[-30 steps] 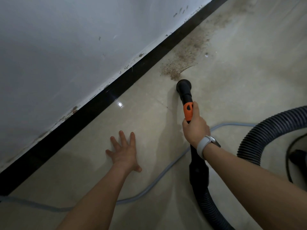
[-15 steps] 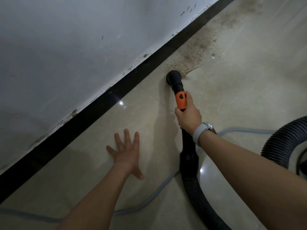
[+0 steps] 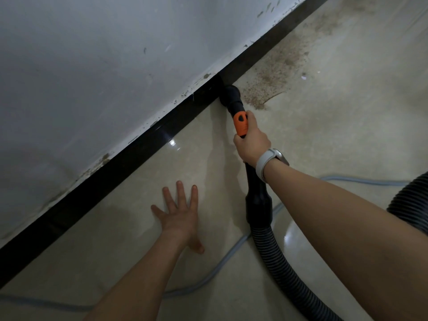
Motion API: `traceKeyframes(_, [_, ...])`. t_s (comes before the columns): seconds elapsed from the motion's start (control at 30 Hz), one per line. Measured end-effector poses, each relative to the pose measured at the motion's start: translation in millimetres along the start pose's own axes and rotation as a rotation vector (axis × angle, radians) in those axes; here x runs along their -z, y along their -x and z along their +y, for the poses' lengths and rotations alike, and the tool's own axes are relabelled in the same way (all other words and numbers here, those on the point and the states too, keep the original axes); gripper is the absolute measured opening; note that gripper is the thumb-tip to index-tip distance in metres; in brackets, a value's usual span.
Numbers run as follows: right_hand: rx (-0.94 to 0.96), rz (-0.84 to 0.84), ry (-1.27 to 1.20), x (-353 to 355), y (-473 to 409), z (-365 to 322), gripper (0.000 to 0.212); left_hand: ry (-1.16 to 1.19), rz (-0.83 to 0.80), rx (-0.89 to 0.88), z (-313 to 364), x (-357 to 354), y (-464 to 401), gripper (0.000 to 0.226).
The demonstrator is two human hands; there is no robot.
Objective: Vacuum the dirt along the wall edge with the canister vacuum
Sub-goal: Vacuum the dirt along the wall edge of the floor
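On the glossy beige floor [image 3: 335, 135], the right hand [image 3: 251, 142] grips the vacuum nozzle [image 3: 231, 98] against the black baseboard [image 3: 139, 147] under the white wall [image 3: 115, 54], brown dirt [image 3: 273, 77] just right, while the left hand [image 3: 180, 216] rests flat, fingers spread.

Black vacuum nozzle [image 3: 231, 98] against black baseboard [image 3: 129, 158]; brown dirt [image 3: 271, 79] just beside

Dim, flat indoor light, slightly soft overall. Small glare spots on the glossy floor [image 3: 324, 144] at 12 o'clock of the left hand [image 3: 179, 218] and at 4 o'clock near the hose [image 3: 278, 262]. Faint arm shadows; wide-angle bends the baseboard [image 3: 139, 156].
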State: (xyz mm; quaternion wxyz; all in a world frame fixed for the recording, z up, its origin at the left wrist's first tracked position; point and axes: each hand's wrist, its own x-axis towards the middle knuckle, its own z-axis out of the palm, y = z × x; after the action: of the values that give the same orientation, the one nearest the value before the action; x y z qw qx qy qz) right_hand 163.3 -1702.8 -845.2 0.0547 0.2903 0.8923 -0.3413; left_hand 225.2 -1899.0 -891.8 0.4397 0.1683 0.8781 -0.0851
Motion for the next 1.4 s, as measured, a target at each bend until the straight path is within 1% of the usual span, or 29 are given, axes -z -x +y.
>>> traceKeyframes(0.53, [-0.185, 0.196, 0.006, 34, 41, 70, 0.068, -0.037, 0.001, 0.015, 4, 4, 4, 0.149])
traceKeyframes(0.6, [-0.176, 0.185, -0.02, 34, 39, 69, 0.069, -0.033, 0.01, 0.006, 3, 3, 3, 0.149])
traceKeyframes(0.77, [-0.11, 0.081, -0.156, 31, 25, 53, 0.068, -0.032, 0.008, -0.003, 0, 1, 2, 0.149])
traceKeyframes(0.93, [-0.066, -0.057, -0.364, 16, 12, 33, 0.068, -0.028, 0.011, 0.002, 1, 1, 1, 0.149])
traceKeyframes(1.03, [-0.057, -0.103, -0.452, 3, 10, 27, 0.068, -0.025, 0.014, 0.001, 2, 0, 0, 0.149])
traceKeyframes(1.17, [-0.052, -0.062, -0.455, -6, -3, 21, 0.066, -0.02, 0.007, 0.004, 2, 0, -1, 0.15])
traceKeyframes(1.33, [-0.065, 0.029, -0.323, 7, -35, 10, 0.066, -0.011, 0.031, 0.005, 3, -1, -1, 0.15])
traceKeyframes(1.4, [-0.081, 0.048, -0.309, 15, -48, 5, 0.064, -0.025, 0.045, 0.011, 3, -2, 0, 0.151])
